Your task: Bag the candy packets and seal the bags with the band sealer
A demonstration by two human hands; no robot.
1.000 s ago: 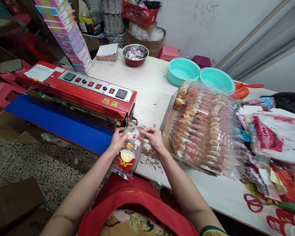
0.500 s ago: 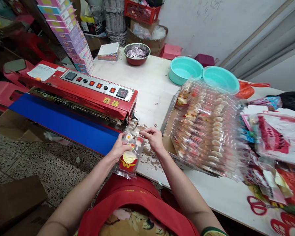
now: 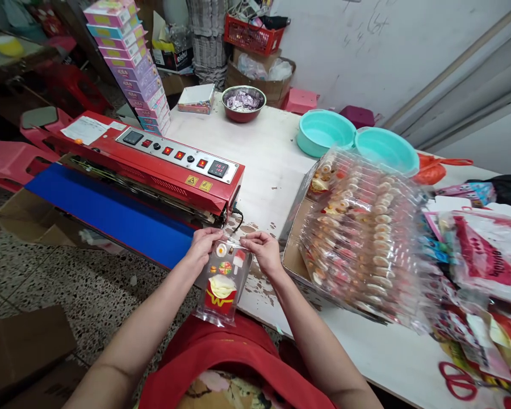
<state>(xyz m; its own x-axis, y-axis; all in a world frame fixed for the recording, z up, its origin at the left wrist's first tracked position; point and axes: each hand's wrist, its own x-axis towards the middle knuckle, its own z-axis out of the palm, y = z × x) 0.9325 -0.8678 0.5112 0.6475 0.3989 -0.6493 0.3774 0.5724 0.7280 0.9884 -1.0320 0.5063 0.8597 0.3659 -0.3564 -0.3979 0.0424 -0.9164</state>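
- Both hands grip the clear bag [image 3: 225,277] at its upper edge: the left hand [image 3: 201,248] pinches the 11 o'clock corner, the right hand [image 3: 263,250] the 1 o'clock corner, fingers closed on the film.
- The bag lies between the hands and towards 6 o'clock of them, its long axis running roughly 1 to 7 o'clock, with a red fries toy [image 3: 220,295] low inside it.
- From the bag, the near end of the red machine [image 3: 166,173] is at 12 o'clock, while its body stretches off to 10 o'clock; the left hand is nearer to it.
- The blue belt [image 3: 111,210] ends just beside the left hand, at 9 to 10 o'clock; whether they touch cannot be told.
- A black cable [image 3: 239,217] loops onto the desk [image 3: 266,150] at 12 o'clock, near the bag's upper edge.
- At 2 to 3 o'clock, nearer the right hand, a cardboard box [image 3: 297,255] bears rows of filled bags [image 3: 361,238].
- Red-handled scissors [image 3: 457,382] lie well apart at 4 o'clock.
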